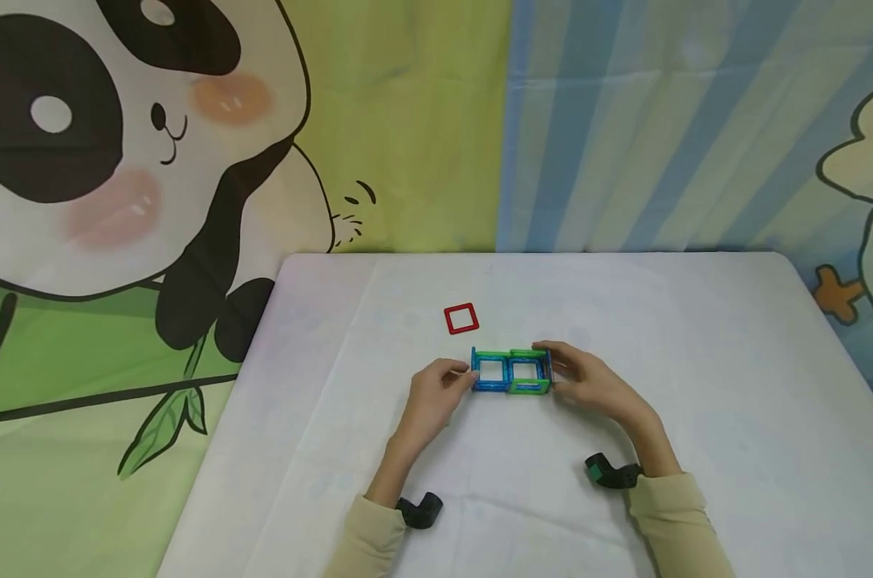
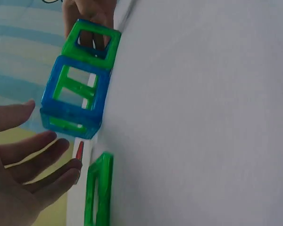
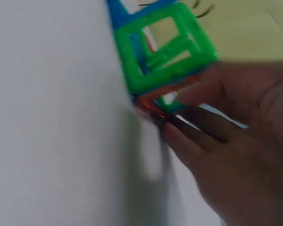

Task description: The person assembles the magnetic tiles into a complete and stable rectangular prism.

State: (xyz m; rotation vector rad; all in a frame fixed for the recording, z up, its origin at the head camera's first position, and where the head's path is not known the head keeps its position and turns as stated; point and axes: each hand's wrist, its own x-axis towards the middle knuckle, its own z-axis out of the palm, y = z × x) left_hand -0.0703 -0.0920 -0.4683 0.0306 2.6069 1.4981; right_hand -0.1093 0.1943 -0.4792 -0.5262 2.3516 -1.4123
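Observation:
A box-like row of magnetic tiles [image 1: 509, 373], blue squares at its left and green ones at its right, sits on the white table. At its left end is my left hand [image 1: 436, 393]; the left wrist view shows the fingers [image 2: 37, 155] spread and apart from the blue tile [image 2: 75, 84]. My right hand [image 1: 595, 381] holds the right end between thumb and fingers, where an orange-red tile [image 3: 153, 101] shows in the right wrist view. A separate green square tile [image 2: 99, 190] is near my left hand, mostly hidden in the head view.
A red square tile [image 1: 461, 319] lies flat behind the row. The white table [image 1: 696, 337] ends at a printed cloth [image 1: 408, 160] with a panda and stripes. Black wrist mounts [image 1: 420, 511] stick out from both sleeves.

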